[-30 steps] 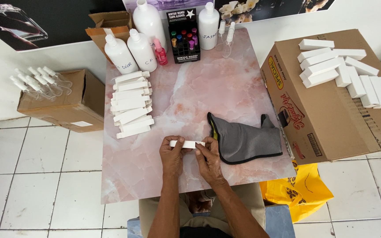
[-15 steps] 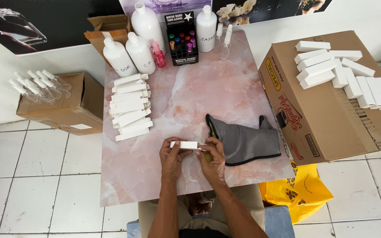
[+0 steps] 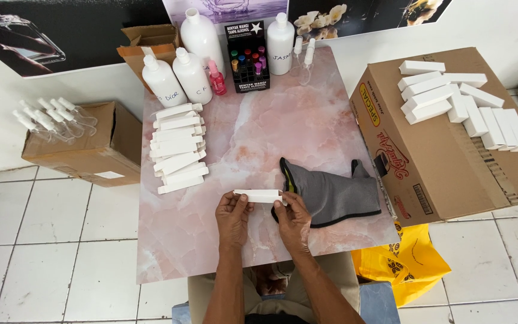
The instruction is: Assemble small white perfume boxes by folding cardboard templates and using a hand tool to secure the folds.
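White slim box [image 3: 258,195] between hands, left hand [image 3: 232,216], right hand [image 3: 293,218], both seemingly pinching its ends

I see a slim white carton [image 3: 258,195] held level over the pink marbled bench [image 3: 259,138], pinched at each end by my left hand [image 3: 232,215] and right hand [image 3: 292,217]. A stack of like white cartons [image 3: 178,147] lies at the bench's left edge. At the back stands a black display box [image 3: 246,57] of coloured vials. More white cartons [image 3: 463,102] lie atop the large brown printed carton [image 3: 451,156] on the right. A smaller brown carton [image 3: 88,153] sits on the floor to the left.
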